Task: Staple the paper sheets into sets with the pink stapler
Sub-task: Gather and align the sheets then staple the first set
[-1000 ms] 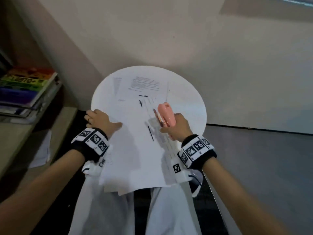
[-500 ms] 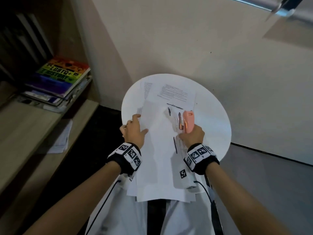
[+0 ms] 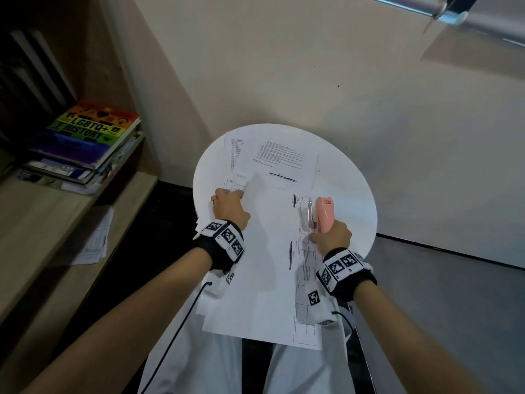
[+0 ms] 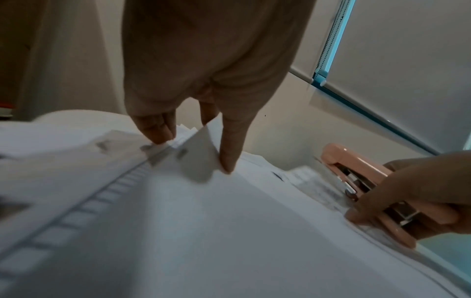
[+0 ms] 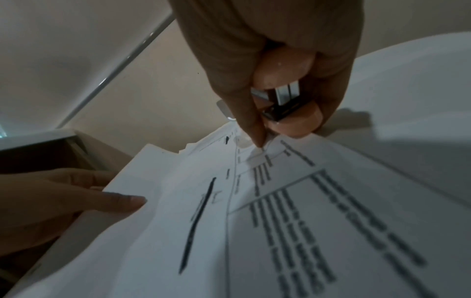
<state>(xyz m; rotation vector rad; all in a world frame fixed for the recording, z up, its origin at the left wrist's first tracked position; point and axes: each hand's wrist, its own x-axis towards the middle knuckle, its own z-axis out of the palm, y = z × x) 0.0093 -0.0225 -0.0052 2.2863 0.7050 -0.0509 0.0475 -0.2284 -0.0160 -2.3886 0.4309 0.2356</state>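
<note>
A loose pile of printed paper sheets (image 3: 264,251) lies on the round white table (image 3: 352,183) and hangs over its near edge. My left hand (image 3: 230,194) is at the pile's far left corner. In the left wrist view its thumb and fingers (image 4: 158,131) pinch a lifted, curled corner of the top sheet (image 4: 198,161). My right hand (image 3: 326,237) grips the pink stapler (image 3: 324,214) by its rear end, over the right side of the pile. In the right wrist view the stapler (image 5: 288,121) sits in the curled fingers and one fingertip (image 5: 258,142) touches the paper.
More printed sheets (image 3: 281,157) lie at the table's far side, near the wall. A wooden shelf (image 3: 56,211) at the left carries a stack of books (image 3: 88,137), with loose papers (image 3: 96,240) on a lower ledge. My lap (image 3: 216,365) is below the table edge.
My left hand has slid from the pile's left edge to its far left corner and now pinches that corner up. The right hand still holds the stapler over the pile's right side.
</note>
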